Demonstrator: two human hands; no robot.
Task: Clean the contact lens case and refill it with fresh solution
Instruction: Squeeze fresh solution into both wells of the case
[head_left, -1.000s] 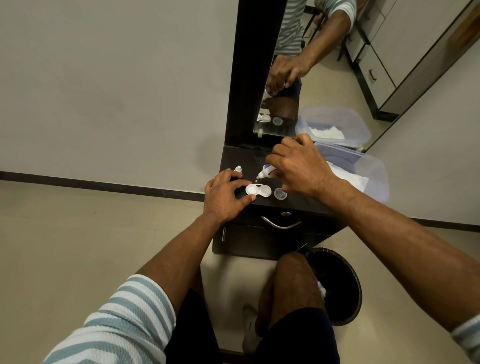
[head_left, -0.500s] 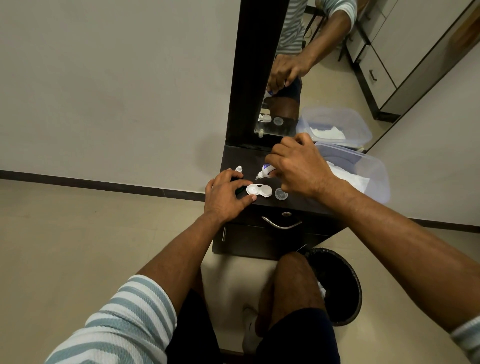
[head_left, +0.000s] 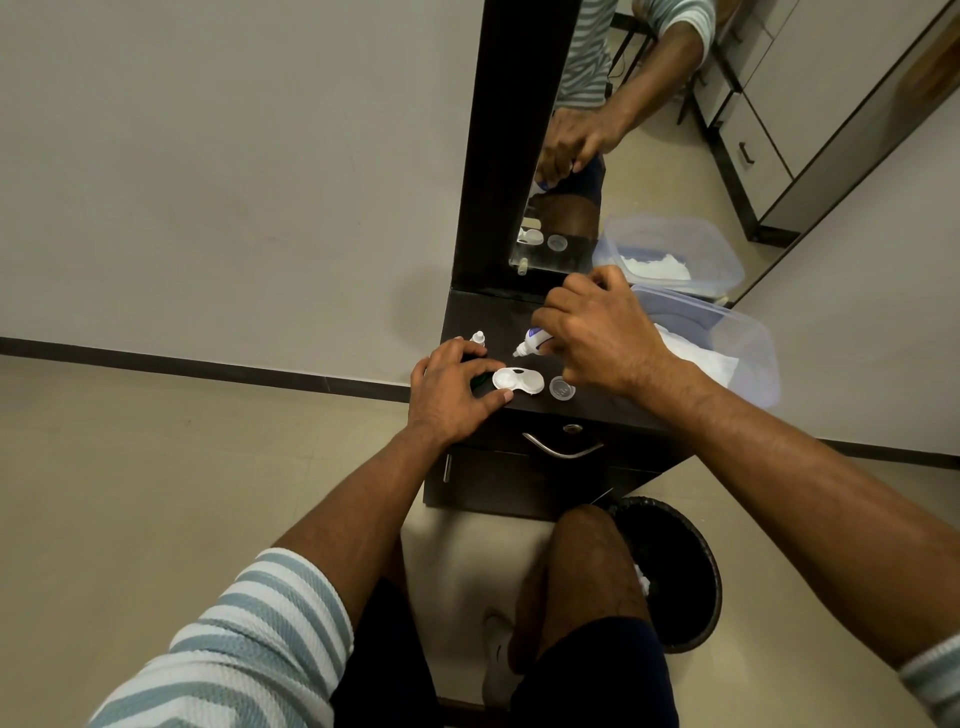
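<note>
Dark dresser top (head_left: 613, 405) holds the white lens case (head_left: 518, 380); left hand (head_left: 451, 392) pinches its edge; right hand (head_left: 597, 338) grips the tipped solution bottle (head_left: 531, 343) just above it.

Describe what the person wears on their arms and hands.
Both hands, left hand and right hand, are bare: no gloves, rings or watch show. Both forearms are bare too. The left sleeve is short, knitted, with white and blue-grey stripes; the right sleeve, at the frame's edge, shows the same stripes.
</note>
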